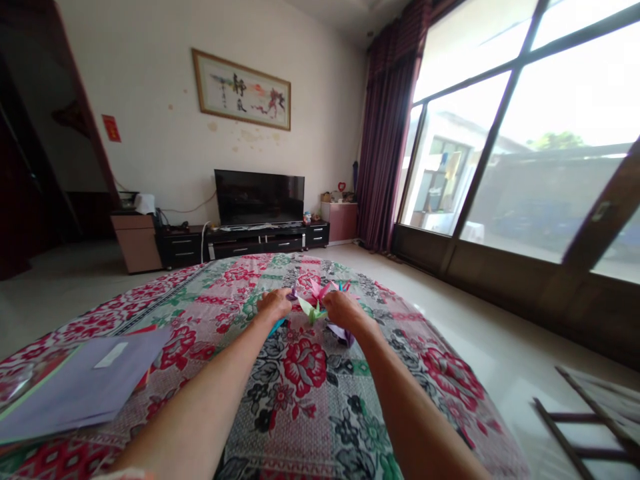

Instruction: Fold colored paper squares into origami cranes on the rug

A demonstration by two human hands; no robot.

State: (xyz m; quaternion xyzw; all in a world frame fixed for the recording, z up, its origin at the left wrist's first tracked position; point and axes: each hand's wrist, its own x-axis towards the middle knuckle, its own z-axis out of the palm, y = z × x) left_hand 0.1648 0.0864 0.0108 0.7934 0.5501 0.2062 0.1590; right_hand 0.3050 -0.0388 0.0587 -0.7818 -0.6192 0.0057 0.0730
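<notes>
Several folded paper cranes are grouped on the patterned tablecloth in front of me. A light green crane (313,311) stands between my hands, and a pink crane (319,289) is just behind it. My left hand (275,304) is closed, its fingertips at a small purple paper crane (293,294). A blue folded paper (278,326) shows partly beneath that hand. My right hand (342,308) is closed beside the green crane; what its fingers hold is hidden. Close below it lies a pale purple crane (342,334), and a bit of teal paper (341,287) shows behind it.
Purple paper sheets (95,380) lie over red and green ones at the table's left. The round table carries a floral cloth (305,413). Beyond it stand a television (260,198) and a low black cabinet (240,246). A wooden-framed seat (595,413) is at the lower right.
</notes>
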